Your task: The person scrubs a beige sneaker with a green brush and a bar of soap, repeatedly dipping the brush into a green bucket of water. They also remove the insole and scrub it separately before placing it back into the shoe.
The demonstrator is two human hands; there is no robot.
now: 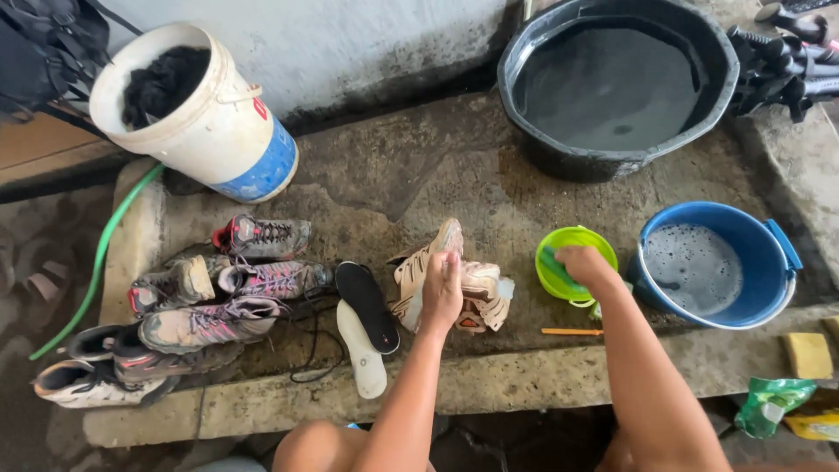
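The left hand [441,293] gripped a beige sneaker [428,262] at the middle of the concrete slab [393,175], fingers curled tight around it. The right hand [584,265] reached into a small green bowl [572,240] just left of the blue bucket [769,262], fingers bunched together on a brush [552,262] inside.

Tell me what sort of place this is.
Likely an outdoor washing spot, used here for cleaning shoes. A rough concrete ledge carries a black tub of water, a blue bucket of soapy water and a heap of muddy shoes; a green hose trails alongside.
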